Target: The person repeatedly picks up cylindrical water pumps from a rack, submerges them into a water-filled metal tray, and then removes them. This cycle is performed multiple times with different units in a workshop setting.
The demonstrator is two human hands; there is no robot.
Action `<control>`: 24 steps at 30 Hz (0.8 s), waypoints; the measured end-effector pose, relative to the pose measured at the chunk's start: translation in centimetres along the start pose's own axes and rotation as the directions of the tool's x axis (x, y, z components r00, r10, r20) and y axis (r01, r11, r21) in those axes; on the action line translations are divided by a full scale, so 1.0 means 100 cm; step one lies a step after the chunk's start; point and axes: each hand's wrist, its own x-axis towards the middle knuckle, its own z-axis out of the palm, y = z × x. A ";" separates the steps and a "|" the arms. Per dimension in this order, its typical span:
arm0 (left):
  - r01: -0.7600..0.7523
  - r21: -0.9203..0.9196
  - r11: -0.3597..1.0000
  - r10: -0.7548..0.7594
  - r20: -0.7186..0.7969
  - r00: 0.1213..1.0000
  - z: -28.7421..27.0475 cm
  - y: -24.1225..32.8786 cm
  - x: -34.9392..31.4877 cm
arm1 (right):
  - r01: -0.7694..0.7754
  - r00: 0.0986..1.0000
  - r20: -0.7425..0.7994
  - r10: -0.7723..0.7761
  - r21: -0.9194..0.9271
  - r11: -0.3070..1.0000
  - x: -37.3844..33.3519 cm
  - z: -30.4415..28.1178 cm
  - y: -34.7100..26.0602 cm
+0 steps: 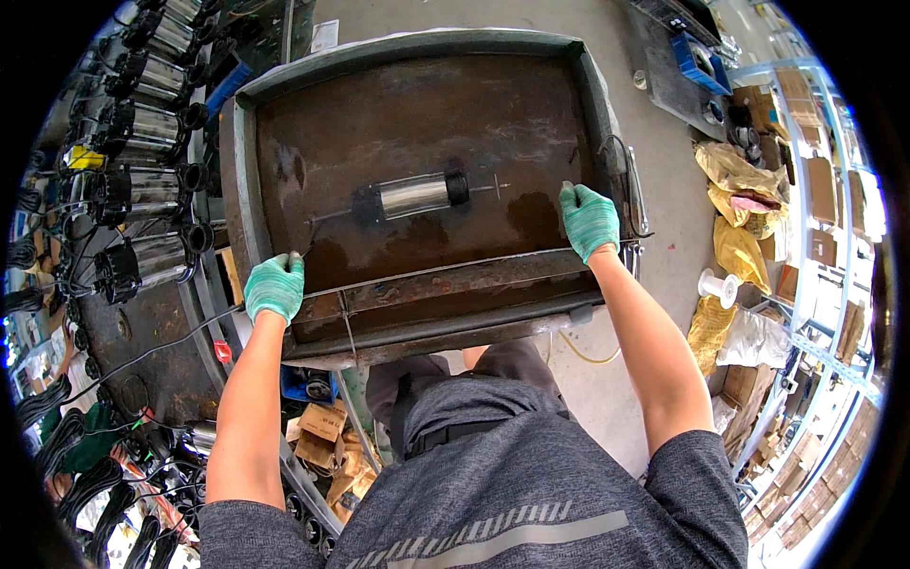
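Observation:
A wide, shallow metal tank [408,45] with a rusty brown inside fills the space before me. Near its middle lies a shiny metal cylinder [412,195] with a black end [457,187]. A thin rod [500,185] with a small crosspiece sits off its right end. My left hand [275,287], in a green glove, is closed at the tank's near left corner, where a black cable [171,350] runs up to it. My right hand [590,223], gloved alike, is closed at the near right corner. What either hand grips is hidden by the fingers.
Several shiny cylinders with black ends [152,194] line the rack at left, with bundled black cables [90,479] below. At right are yellow sacks [739,204], a white spool [718,287] and blue shelving [834,360]. A cardboard box [322,422] sits beneath the tank.

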 end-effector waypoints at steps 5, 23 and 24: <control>-0.002 -0.005 1.000 0.002 -0.007 1.000 0.003 -0.002 0.001 | 0.013 1.000 -0.012 -0.013 -0.003 1.000 0.001 0.002 0.002; 0.016 0.004 1.000 -0.016 0.019 1.000 0.003 -0.003 0.002 | -0.016 1.000 0.013 0.016 0.008 1.000 0.000 0.000 0.001; 0.012 0.007 1.000 -0.012 0.017 1.000 0.003 -0.003 0.002 | -0.019 1.000 0.016 0.019 0.008 1.000 0.000 0.000 0.001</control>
